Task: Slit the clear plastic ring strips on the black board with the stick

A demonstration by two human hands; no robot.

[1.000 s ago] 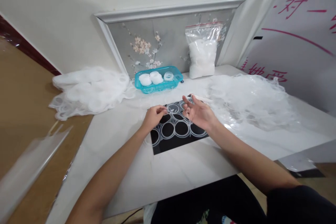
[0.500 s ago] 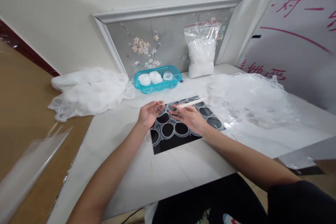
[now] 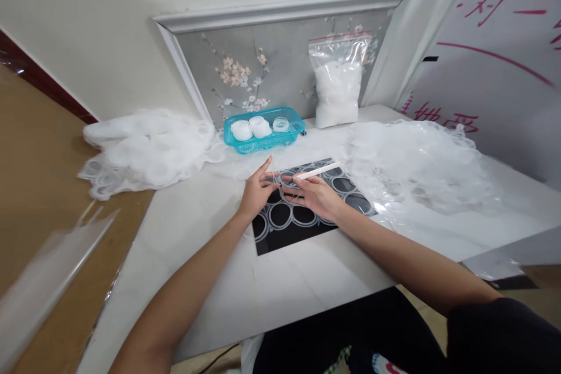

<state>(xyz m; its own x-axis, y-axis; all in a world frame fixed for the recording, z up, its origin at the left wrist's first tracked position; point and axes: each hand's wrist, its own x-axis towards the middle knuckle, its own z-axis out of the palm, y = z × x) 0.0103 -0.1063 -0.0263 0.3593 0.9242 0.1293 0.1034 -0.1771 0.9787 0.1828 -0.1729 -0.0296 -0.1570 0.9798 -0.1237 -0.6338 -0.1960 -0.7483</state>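
Observation:
My right hand [image 3: 316, 194] holds a slim white stick [image 3: 323, 170], pinched near its lower end and pointing up to the right. Facing it, my left hand [image 3: 256, 191] has one finger raised and the others bent toward the right hand. A thin translucent strand [image 3: 275, 177], perhaps part of a ring, shows at the left fingertips; its full shape is too fine to make out. Beneath both hands lies a black sheet [image 3: 284, 241] covered with translucent rings [image 3: 280, 216] in rows, partly hidden by the hands.
Behind the hands stands a blue tray [image 3: 263, 145] with white round pieces and clear rings. A zip bag [image 3: 337, 93] of white material leans on the framed panel. Heaps of translucent ring sheets lie left [image 3: 149, 149] and right [image 3: 421, 163] on the white table [image 3: 307, 272].
My left hand has turned and moved slightly right, with one finger now raised. My right hand keeps the white stick and has barely moved.

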